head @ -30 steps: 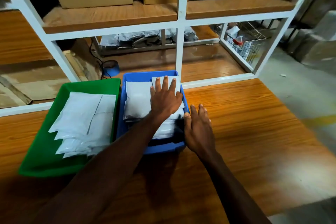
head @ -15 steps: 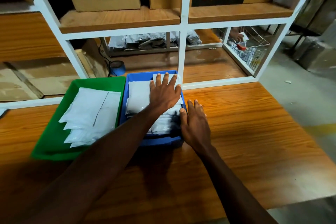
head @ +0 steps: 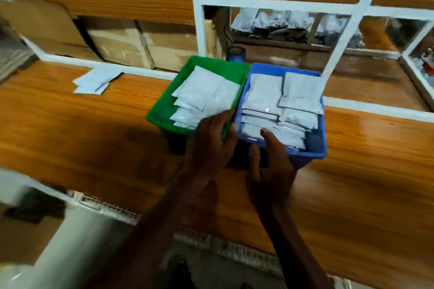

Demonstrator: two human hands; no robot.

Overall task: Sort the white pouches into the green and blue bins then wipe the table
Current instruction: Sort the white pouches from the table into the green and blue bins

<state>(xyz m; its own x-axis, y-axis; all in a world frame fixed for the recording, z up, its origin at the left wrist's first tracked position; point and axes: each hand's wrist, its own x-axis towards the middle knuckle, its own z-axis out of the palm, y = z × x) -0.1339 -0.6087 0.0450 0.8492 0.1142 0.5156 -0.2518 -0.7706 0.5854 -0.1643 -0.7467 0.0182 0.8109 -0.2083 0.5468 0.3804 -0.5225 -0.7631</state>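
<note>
The green bin point(head: 164, 110) and the blue bin point(head: 314, 152) stand side by side on the wooden table point(head: 82, 129), each holding several white pouches point(head: 202, 94) point(head: 265, 91). My left hand point(head: 211, 143) is at the green bin's near right corner, fingers curled over its rim. My right hand point(head: 270, 166) grips the blue bin's near wall, thumb over the edge on the pouches. Two or three loose white pouches point(head: 96, 80) lie on the table at the far left.
A white-framed shelf point(head: 342, 37) rises behind the bins, with bagged goods and cardboard boxes point(head: 145, 47) behind it. A blue tape roll point(head: 237, 54) sits just behind the green bin. A wire grid and a pale tube point(head: 77, 241) lie below the table's near edge.
The view has swung left and pulled back. My left hand left the blue bin's pouches for the green bin's corner. My right hand moved from the blue bin's side to its near wall.
</note>
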